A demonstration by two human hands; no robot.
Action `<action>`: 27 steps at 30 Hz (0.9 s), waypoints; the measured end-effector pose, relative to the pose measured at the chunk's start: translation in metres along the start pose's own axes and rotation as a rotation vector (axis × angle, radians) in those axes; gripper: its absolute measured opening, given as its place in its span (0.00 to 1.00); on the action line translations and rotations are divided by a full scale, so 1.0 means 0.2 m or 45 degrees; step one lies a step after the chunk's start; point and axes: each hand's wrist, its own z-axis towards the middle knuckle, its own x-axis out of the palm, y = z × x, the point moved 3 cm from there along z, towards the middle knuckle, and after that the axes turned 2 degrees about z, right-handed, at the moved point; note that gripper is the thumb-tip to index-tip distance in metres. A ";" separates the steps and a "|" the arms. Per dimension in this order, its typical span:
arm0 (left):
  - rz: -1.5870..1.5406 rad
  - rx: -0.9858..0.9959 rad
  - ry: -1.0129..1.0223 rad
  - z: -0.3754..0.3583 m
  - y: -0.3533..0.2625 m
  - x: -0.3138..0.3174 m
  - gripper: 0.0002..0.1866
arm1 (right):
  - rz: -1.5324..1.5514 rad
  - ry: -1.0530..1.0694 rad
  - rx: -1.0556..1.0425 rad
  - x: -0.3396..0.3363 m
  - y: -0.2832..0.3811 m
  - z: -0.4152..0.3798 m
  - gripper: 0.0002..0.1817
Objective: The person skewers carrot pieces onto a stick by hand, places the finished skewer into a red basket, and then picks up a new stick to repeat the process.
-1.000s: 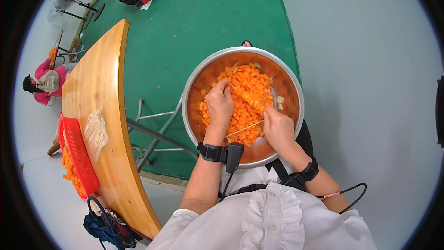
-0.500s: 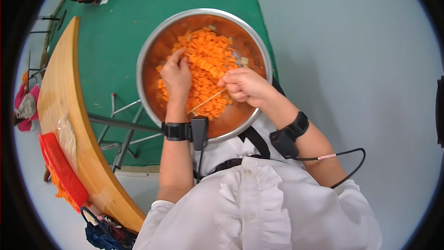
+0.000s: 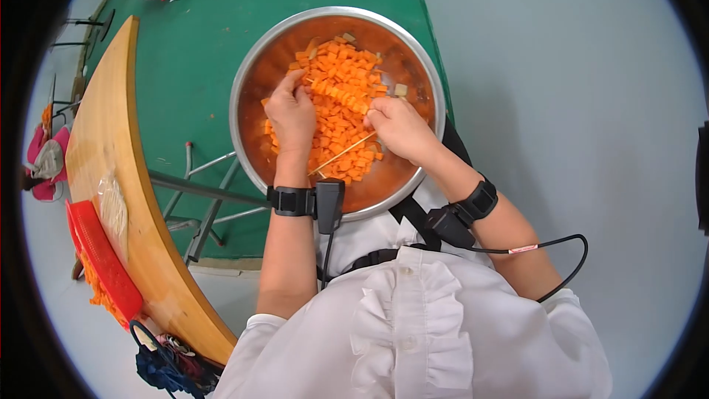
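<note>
A large steel bowl (image 3: 242, 140) holds many orange carrot cubes (image 3: 336, 133) and a few pale pieces. Between my hands, above the cubes, a skewer threaded with a row of carrot pieces (image 3: 340, 94) is held level. My left hand (image 3: 292, 112) grips its left end between thumb and fingers. At its right end, the closed fingers of my right hand (image 3: 399, 127) meet the last pieces. A thin wooden stick (image 3: 343, 154) slants over the cubes below my right hand.
On the left is a curved wooden table (image 3: 111, 133) with a red basket (image 3: 107, 258) and a clear bag of sticks (image 3: 112, 207). Metal folding legs (image 3: 210, 210) stand beside the bowl. A dark blue bag (image 3: 159, 362) is at the lower left; pink-and-grey items (image 3: 48, 159) lie farther left.
The bowl and both hands appear shifted slightly right in the view. My right hand has turned a little, with its fingers closer together at the end of the carrot row.
</note>
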 end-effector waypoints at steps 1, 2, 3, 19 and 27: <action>0.008 -0.006 -0.003 0.00 -0.03 -0.01 0.12 | -0.085 -0.003 -0.053 0.00 0.01 0.00 0.12; 0.012 0.012 -0.011 0.00 -0.03 -0.01 0.12 | -0.170 -0.010 -0.104 -0.01 0.02 0.00 0.13; 0.014 0.029 -0.017 0.00 -0.03 -0.01 0.11 | -0.184 0.021 -0.119 0.00 0.00 0.01 0.13; 0.112 -0.007 -0.065 0.02 -0.06 -0.02 0.12 | -0.225 -0.070 -0.267 -0.04 0.03 0.02 0.12; 0.124 0.006 -0.014 -0.02 -0.06 0.01 0.12 | -0.428 -0.159 -0.389 0.00 -0.01 0.02 0.10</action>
